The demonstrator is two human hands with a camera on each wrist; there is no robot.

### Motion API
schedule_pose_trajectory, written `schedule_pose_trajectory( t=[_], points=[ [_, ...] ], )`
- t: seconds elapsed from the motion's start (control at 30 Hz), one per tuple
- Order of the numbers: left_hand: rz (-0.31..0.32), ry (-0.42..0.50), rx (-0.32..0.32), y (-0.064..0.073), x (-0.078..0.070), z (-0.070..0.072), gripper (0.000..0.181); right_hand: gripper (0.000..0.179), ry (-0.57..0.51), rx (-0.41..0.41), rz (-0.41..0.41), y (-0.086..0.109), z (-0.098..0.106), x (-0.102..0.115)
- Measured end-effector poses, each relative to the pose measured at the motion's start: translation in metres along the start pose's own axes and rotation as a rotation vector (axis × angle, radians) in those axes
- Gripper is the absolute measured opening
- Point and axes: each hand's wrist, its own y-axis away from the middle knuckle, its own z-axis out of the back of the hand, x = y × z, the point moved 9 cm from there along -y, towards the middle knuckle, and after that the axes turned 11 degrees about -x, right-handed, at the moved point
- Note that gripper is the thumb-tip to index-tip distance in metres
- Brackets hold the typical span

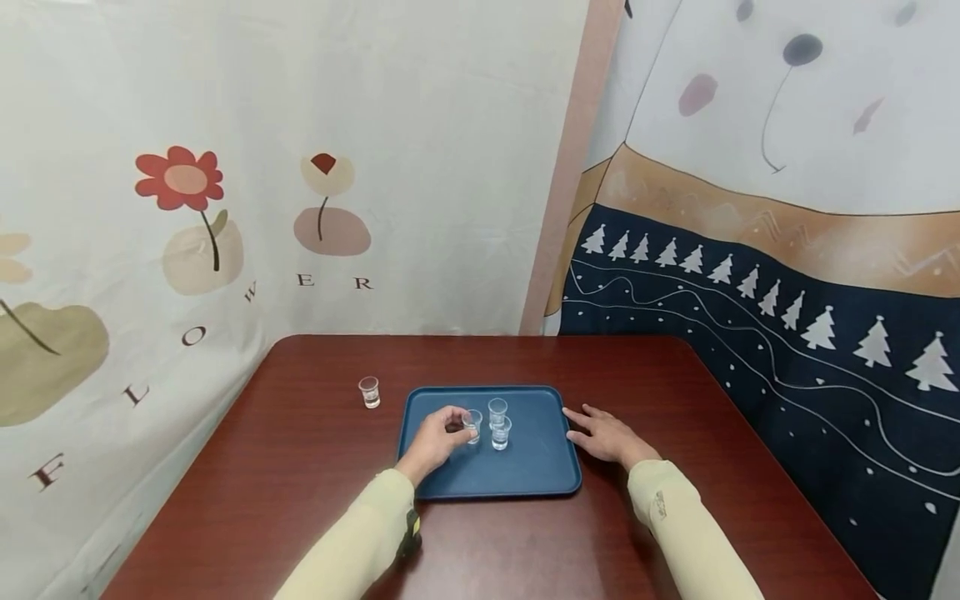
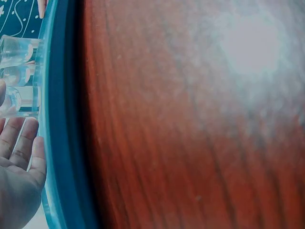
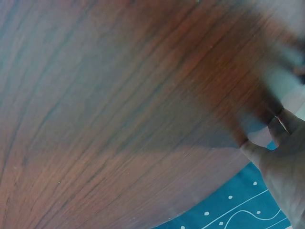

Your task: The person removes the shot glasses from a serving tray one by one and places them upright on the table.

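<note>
Your L-hand grip [image 1: 433,442] pinches a clear glass [image 1: 473,423] btwn thumb & fingers, on or just over the blue tray [image 1: 532,471], can't tell which, just L of two other glasses [image 1: 500,423]. Your R-hand grip [image 1: 607,436] is spread, nr tray's R edge. 4th glass [image 1: 370,393] sits on bench [image 1: 300,475], L of tray.

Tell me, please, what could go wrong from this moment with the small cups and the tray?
The left hand pinches one clear cup close beside two other cups, so it might knock one of them over. The right hand lies at the right rim of the tray; an accidental push there could perhaps shift the tray and make the cups wobble.
</note>
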Motion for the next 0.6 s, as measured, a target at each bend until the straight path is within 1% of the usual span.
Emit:
schedule_pose_trajectory(
  t=[0.17, 0.27, 0.43, 0.53, 0.6],
  points=[
    [-0.007, 0.025, -0.059, -0.004, -0.002, 0.011, 0.021, 0.056, 0.002, -0.005, -0.002, -0.001, 0.000, -0.003],
    [-0.013, 0.020, -0.109, -0.007, -0.002, 0.022, 0.021, 0.056, 0.001, -0.005, 0.001, -0.001, 0.000, -0.003],
    [-0.010, 0.022, -0.225, -0.011, 0.002, 0.049, 0.026, 0.056, -0.005, -0.005, 0.005, 0.000, 0.000, -0.001],
    [0.014, 0.032, -0.294, -0.012, 0.008, 0.066, 0.028, 0.056, 0.000, -0.003, 0.002, 0.001, 0.001, -0.002],
    [0.042, 0.028, -0.338, -0.011, 0.014, 0.077, 0.030, 0.056, 0.001, 0.001, 0.000, 0.002, 0.000, -0.002]
  ],
)
